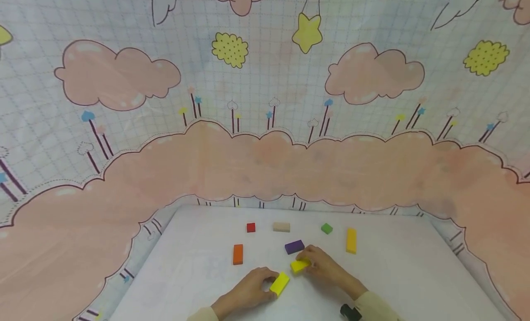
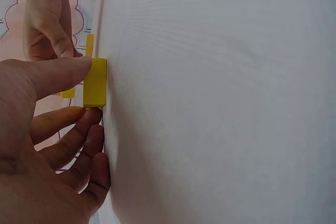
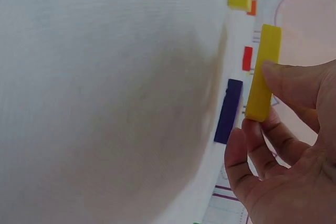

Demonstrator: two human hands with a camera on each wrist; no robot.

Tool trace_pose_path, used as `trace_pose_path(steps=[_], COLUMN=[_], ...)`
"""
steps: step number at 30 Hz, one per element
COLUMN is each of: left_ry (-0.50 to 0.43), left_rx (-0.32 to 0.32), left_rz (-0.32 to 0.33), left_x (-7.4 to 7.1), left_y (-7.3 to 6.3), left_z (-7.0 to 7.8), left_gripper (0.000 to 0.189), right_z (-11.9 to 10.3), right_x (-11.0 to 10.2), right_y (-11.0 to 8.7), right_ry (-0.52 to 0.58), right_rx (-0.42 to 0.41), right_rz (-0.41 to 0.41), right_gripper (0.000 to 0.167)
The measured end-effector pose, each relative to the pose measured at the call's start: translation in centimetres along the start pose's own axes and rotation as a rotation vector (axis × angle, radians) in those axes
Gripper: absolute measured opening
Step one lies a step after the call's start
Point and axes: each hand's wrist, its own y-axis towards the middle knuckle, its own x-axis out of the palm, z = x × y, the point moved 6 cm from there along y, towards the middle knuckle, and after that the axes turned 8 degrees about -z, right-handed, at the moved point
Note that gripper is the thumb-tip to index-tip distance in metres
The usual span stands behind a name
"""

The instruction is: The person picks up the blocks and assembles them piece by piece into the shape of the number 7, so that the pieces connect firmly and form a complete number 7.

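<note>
In the head view my left hand (image 1: 250,289) pinches a bright yellow block (image 1: 279,284) between thumb and fingers, close over the white table. My right hand (image 1: 325,268) grips a second yellow block (image 1: 300,266), a little farther forward and to the right. The right wrist view shows this block (image 3: 263,72) held by the thumb on its face and fingertips at its lower end, raised off the surface. A purple block (image 1: 294,247) lies just beyond the right hand's fingers. In the left wrist view, the thumb presses one end of the left block (image 2: 95,82), with fingertips at the other.
Beyond the hands lie a red cube (image 1: 250,227), a beige block (image 1: 281,227), a green cube (image 1: 326,228), an orange block (image 1: 238,254) and a yellow-orange block (image 1: 351,240). A patterned cloth (image 1: 256,169) stands behind the white table (image 1: 186,266). A dark object (image 1: 350,312) sits by the right sleeve.
</note>
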Motion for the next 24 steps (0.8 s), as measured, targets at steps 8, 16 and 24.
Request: trace_pose_path(steps=[8, 16, 24], left_ry=[-0.009, 0.004, 0.01], left_rx=[-0.007, 0.006, 0.001], left_rz=[-0.004, 0.001, -0.006], left_x=[-0.1, -0.1, 0.0], left_y=[0.1, 0.1, 0.0], left_z=[-0.2, -0.1, -0.2], left_gripper=[0.046, 0.046, 0.046], right_z=[0.0, -0.4, -0.5], right_x=[0.8, 1.1, 1.5], right_y=[0.5, 0.6, 1.0], right_ry=[0.029, -0.001, -0.016], right_rx=[-0.001, -0.03, -0.03], right_rz=[-0.024, -0.028, -0.053], right_gripper=[0.025, 0.025, 0.026])
